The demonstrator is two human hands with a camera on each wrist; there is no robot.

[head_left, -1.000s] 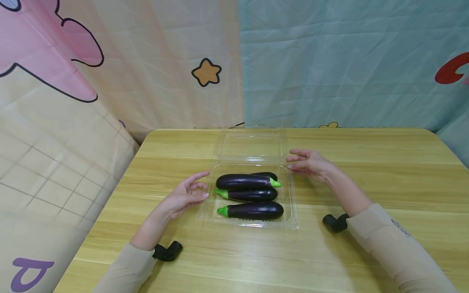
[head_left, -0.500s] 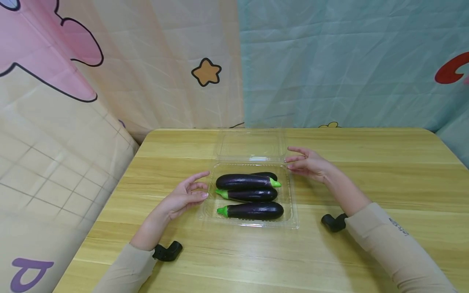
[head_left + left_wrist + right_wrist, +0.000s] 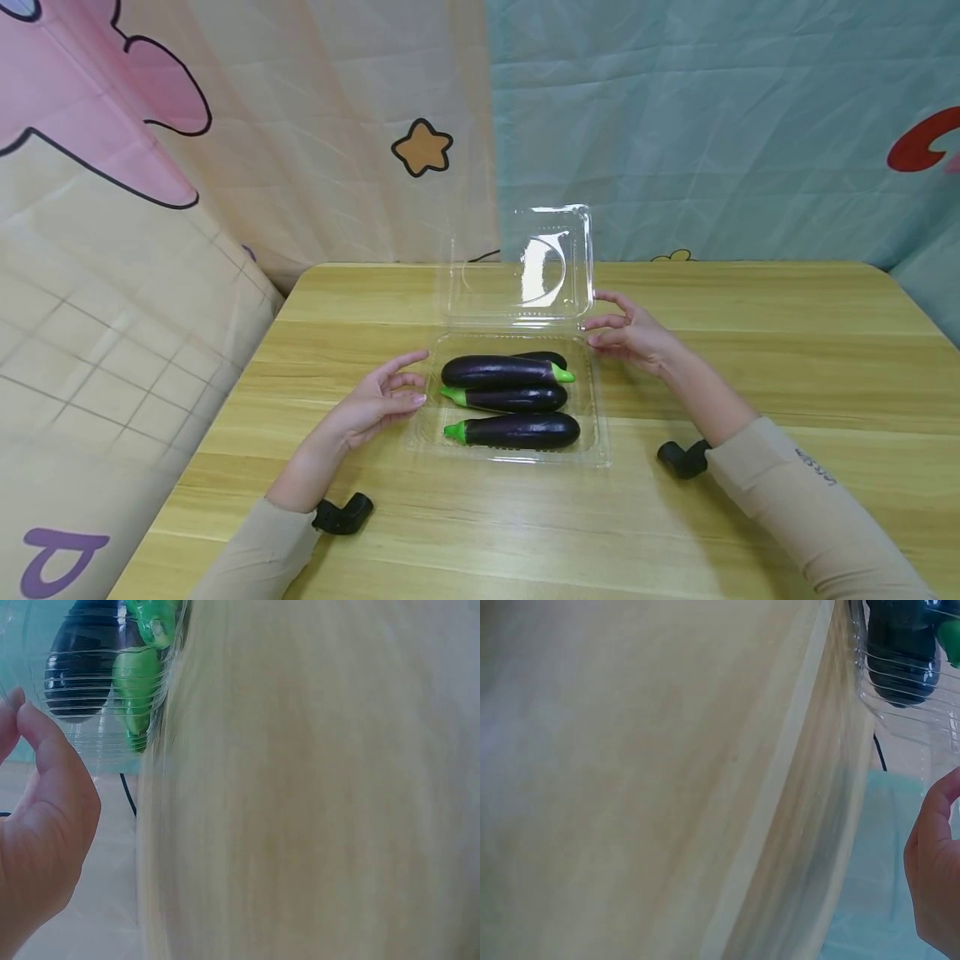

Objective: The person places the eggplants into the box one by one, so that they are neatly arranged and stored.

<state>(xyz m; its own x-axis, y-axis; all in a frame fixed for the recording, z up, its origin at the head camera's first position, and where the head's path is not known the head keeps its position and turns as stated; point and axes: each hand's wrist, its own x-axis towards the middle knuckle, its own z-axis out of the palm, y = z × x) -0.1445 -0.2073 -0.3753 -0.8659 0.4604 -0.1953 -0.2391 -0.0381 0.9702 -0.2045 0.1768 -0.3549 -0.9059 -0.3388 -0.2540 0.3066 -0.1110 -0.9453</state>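
Observation:
A clear plastic clamshell box (image 3: 510,457) lies on the table in the head view, several dark purple eggplants (image 3: 517,431) with green stem ends inside its base. Its clear lid (image 3: 587,250) stands raised at the far side, bright with glare. At the base's left rim, my left hand (image 3: 372,404) pinches the edge between thumb and finger; the left wrist view has that hand (image 3: 49,795) close under the eggplants. My right hand (image 3: 636,337) is at the right side by the hinge, thumb and fingers on the edge and index finger up against the lid. Its grip is partly hidden.
The wooden table (image 3: 480,533) has its back edge against a printed cloth backdrop (image 3: 675,125). A black wrist-worn piece (image 3: 343,514) hangs by the left forearm, and another black piece (image 3: 682,458) by the right.
The lid has swung up from lying back on the table to nearly upright. My right hand's fingers have shifted slightly left and up; the left hand and eggplants look unmoved.

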